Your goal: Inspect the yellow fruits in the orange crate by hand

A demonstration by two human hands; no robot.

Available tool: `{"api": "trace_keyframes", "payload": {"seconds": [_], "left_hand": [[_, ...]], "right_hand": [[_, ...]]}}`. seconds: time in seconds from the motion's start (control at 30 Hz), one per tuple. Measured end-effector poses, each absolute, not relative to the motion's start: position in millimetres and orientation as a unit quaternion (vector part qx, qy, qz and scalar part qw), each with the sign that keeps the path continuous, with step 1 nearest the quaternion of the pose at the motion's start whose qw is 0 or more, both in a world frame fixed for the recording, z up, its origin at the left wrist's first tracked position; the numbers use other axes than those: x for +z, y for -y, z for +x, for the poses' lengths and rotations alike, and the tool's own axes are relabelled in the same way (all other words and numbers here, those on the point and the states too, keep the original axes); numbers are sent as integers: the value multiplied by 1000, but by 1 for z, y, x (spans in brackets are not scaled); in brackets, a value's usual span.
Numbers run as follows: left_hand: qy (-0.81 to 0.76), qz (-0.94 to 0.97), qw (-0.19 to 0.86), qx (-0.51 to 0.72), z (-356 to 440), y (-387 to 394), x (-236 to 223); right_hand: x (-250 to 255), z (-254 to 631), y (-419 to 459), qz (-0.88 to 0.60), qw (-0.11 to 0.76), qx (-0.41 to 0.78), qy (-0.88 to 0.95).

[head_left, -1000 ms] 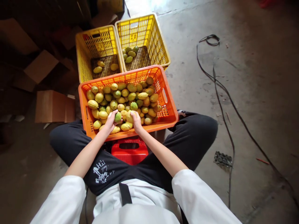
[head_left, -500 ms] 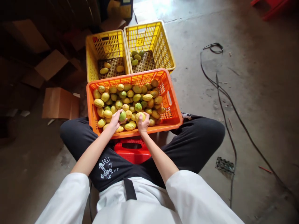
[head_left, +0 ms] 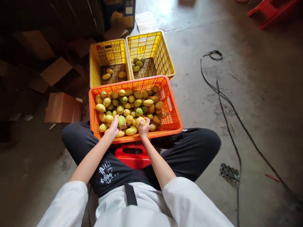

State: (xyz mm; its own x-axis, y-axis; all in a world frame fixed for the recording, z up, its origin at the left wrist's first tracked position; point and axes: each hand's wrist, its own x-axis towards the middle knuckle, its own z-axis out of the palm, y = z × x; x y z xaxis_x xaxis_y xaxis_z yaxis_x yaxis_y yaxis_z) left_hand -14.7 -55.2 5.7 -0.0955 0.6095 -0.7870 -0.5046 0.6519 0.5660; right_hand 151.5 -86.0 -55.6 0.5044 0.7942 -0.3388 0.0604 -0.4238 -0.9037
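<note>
My left hand [head_left: 115, 126] is closed round a green lemon-like fruit [head_left: 121, 121], which rests against the fingers and palm. My right hand [head_left: 144, 128] grips a pale yellow lemon-like fruit [head_left: 140, 122], its thumb lying over the top. Both hands are over the near side of an orange crate [head_left: 177, 121] that sits in front of me between my knees. Many yellow, green and brownish oval fruits [head_left: 148, 102] fill its floor. The undersides of the two held fruits are hidden.
Behind the orange crate stand a left yellow crate [head_left: 94, 69] and a right yellow crate [head_left: 168, 60], each with some fruits inside. Cardboard boxes [head_left: 62, 108] lie on the left. Under the orange crate's front edge is a red plastic stool [head_left: 132, 160]. Black cable [head_left: 228, 132] crosses the floor at right.
The view has shifted, so the crates sit slightly lower in the picture. The green fruit in my left hand has turned and shows more of its face. Both hands keep their holds.
</note>
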Motion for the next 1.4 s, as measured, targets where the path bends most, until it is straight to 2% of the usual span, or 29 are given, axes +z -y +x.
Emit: {"api": "trace_keyframes", "payload": {"seconds": [0.13, 0.3, 0.57, 0.87, 1.13, 1.4], "left_hand": [[-652, -18, 646, 397, -10, 55, 19], [-661, -19, 624, 415, -10, 53, 30], [-666, -48, 616, 418, -16, 48, 44], [-676, -36, 618, 401, -19, 52, 40], [-651, -69, 645, 393, -9, 50, 48], [-579, -53, 692, 427, -2, 69, 57]], "right_hand": [[-51, 143, 86, -705, 509, 445, 215], [-38, 120, 86, -589, 550, 582, 112], [-17, 89, 95, -595, 567, 538, 190], [-30, 101, 87, -613, 538, 571, 87], [-42, 118, 79, -523, 507, 685, -12], [-6, 139, 84, -468, 487, 736, -51]]}}
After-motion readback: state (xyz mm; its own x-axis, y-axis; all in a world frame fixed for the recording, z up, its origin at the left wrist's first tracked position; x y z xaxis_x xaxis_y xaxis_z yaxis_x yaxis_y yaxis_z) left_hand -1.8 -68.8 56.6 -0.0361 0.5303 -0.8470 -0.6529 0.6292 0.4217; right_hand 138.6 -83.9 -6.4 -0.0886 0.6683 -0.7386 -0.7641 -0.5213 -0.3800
